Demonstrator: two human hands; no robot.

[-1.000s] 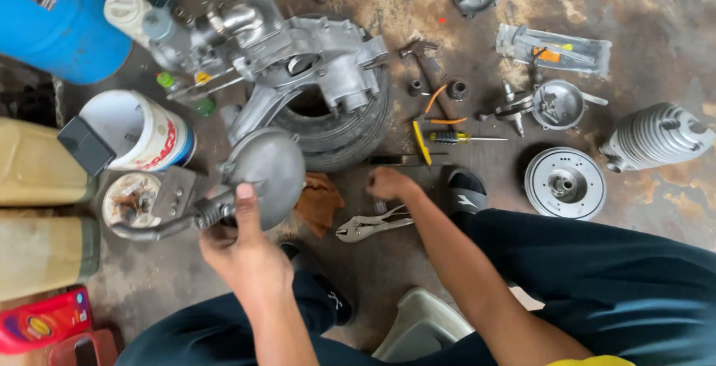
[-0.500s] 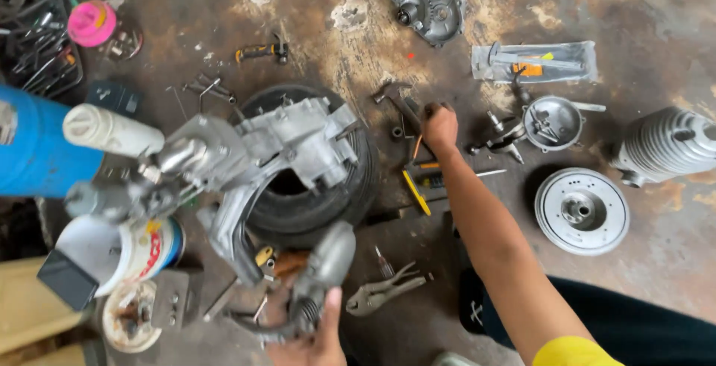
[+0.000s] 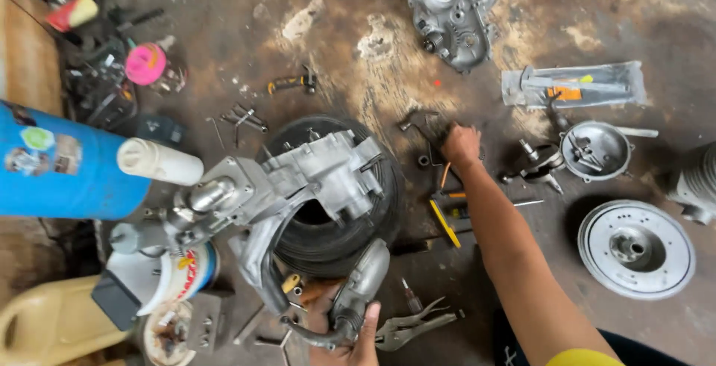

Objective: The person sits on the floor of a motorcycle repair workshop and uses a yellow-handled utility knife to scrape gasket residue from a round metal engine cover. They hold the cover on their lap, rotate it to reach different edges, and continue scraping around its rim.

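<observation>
Evidently mid-teardown: left hand grips a metal cover off the engine case; right hand closes over loose tools, grip unclear.

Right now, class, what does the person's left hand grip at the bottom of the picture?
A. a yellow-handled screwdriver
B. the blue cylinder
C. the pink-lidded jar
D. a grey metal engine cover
D: the left hand wraps the lower edge of the grey metal engine cover, beside the locking pliers on the floor.
</observation>
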